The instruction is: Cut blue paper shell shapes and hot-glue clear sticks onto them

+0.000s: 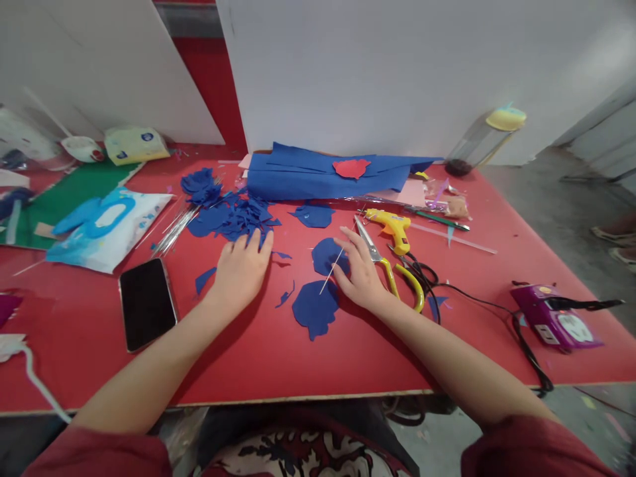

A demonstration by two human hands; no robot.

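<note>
My left hand (pixel 242 268) lies palm down with fingers spread, their tips at the edge of a heap of cut blue pieces (pixel 243 218). A thin pale stick (pixel 326 281) slants through the fingers of my right hand (pixel 362 273), which holds it between thumb and fingers. Under the stick are a blue cut-out with a wavy edge (pixel 314 308) and a rounder blue piece (pixel 324 255) partly beneath my right fingers. Scissors with yellow handles (pixel 416 286) lie beside that hand, partly hidden by it. Another blue piece (pixel 313 215) rests farther back.
Behind the scissors lies a yellow glue gun (pixel 392 226). A folded blue sheet (pixel 298 175) bears a red cut-out (pixel 351 168). At left are a phone (pixel 148 305), a wipes pack (pixel 109 228) and thin wires (pixel 176 228). A purple box (pixel 559 318) with black cords sits right.
</note>
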